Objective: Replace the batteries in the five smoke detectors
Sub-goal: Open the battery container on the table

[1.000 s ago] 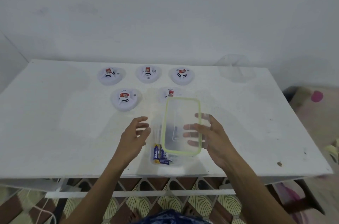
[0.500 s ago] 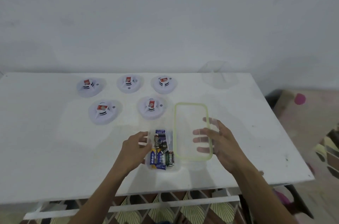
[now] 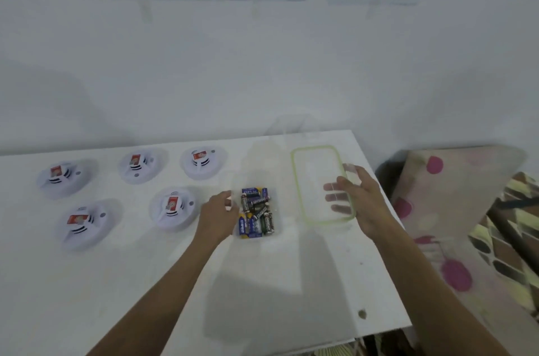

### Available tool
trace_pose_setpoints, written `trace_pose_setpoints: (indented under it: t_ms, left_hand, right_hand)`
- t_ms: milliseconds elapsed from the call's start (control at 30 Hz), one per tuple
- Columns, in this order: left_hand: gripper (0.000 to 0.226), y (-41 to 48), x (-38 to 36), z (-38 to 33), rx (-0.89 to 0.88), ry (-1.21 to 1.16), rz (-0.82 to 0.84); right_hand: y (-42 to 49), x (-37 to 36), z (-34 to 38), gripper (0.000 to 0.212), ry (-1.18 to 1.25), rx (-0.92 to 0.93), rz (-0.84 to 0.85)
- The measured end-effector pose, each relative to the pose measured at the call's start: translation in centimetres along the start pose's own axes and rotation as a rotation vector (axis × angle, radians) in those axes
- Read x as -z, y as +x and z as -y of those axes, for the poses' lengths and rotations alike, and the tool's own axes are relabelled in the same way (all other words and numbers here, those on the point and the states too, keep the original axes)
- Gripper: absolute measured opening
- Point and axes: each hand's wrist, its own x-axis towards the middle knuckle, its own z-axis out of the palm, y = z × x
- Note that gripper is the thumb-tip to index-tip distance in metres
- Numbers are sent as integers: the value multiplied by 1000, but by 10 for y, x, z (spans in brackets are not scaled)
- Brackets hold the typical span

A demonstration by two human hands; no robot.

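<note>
Five round white plastic smoke detectors (image 3: 172,208) left of centre on matte white tabletop (image 3: 87,282); cylindrical batteries (image 3: 256,214) piled in clear rectangular box (image 3: 278,204), centre; left hand (image 3: 217,214) fingers curled on its left wall; right hand (image 3: 364,199) pinches clear green-rimmed lid (image 3: 309,178), fingers spread beneath.

On the tabletop (image 3: 145,282), a box (image 3: 277,210) of batteries (image 3: 256,212) sits just right of the left fingers (image 3: 226,204), against them. Five smoke detectors (image 3: 172,208) lie left of those fingers, three behind, two nearer. The lid (image 3: 316,178), right of the box, lies over the right fingers (image 3: 335,198).
</note>
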Motion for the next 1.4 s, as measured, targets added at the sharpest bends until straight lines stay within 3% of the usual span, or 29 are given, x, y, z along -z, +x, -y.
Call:
trace_pose_setpoints:
  t_ms: [500,700,967,1267,1400]
  left_hand:
    - [35,132,-41,-61,-3,194,-111]
    - [35,156,-46,-62,30,193,-117]
    - [40,176,-49,-62,70,145,-153]
    - [43,188,-51,-60,73,152,-184]
    - [40,189,-52,-60,67,150,-192]
  right_hand:
    - [129,42,34,28,15,36,-122]
    - [170,60,36,21,25,-13,-194]
    - [212,74,23,30,-58,-60,-272]
    - [240,70,4,26,-242,-41,-256]
    - [243,66,-7,30,-688,53,-345]
